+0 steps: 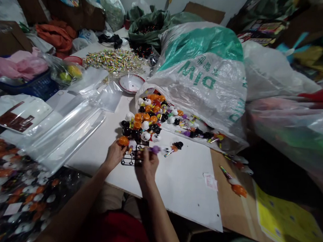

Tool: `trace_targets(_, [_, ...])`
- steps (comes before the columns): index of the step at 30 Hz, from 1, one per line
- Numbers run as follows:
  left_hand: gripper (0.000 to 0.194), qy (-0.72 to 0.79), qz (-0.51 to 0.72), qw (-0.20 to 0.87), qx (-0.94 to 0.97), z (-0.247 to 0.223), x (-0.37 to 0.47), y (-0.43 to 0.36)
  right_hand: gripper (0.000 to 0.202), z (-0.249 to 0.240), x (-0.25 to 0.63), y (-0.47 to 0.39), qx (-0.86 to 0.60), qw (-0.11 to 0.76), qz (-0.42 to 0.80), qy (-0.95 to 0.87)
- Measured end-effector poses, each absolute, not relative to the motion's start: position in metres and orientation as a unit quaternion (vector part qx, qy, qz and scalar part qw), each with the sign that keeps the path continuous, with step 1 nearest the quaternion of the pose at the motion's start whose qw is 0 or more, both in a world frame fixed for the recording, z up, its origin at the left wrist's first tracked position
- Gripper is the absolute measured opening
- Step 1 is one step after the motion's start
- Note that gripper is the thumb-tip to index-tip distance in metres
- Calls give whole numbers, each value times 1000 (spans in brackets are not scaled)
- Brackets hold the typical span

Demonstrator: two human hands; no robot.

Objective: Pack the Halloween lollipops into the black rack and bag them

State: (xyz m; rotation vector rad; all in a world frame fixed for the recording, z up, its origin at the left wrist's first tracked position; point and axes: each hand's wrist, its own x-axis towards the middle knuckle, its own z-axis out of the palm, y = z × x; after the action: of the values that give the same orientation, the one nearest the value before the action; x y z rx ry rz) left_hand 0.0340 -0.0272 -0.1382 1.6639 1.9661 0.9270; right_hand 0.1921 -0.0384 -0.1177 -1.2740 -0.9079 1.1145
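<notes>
My left hand [115,154] is closed around a small piece with an orange pumpkin-shaped top [123,140], at the left edge of a black plastic grid rack [128,160]. At the rack's right side my right hand [149,164] pinches a thin piece with a purple top [156,149]; its lower end is hidden by the fingers. A white ghost-faced piece [166,149] and a piece with a black hat [178,145] lie just to the right. Beyond the rack spreads a pile of orange, black and white novelty pieces [146,125].
A large white and green plastic bag [198,65] spills the pile onto the white board [180,186]. Clear plastic bags [78,128] lie left. Behind are a red-rimmed bowl [131,83] and many small colourful pieces [113,60]. One pumpkin piece [238,189] rests on cardboard at right.
</notes>
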Motion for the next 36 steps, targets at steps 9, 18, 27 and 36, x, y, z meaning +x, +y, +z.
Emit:
trace_targets(9, [13, 709, 328, 189, 595, -135, 35, -27, 34, -66, 209, -52, -561, 368, 419, -612])
trace_targets(18, [17, 713, 317, 247, 574, -122, 27, -32, 42, -82, 203, -93, -653, 144, 219, -711])
trace_targets(27, [25, 706, 173, 167, 666, -106, 39, -37, 28, -90, 206, -52, -567, 431, 412, -569])
trace_targets(36, [22, 705, 182, 153, 669, -120, 35, -37, 21, -111, 190, -26, -544, 332, 300, -710])
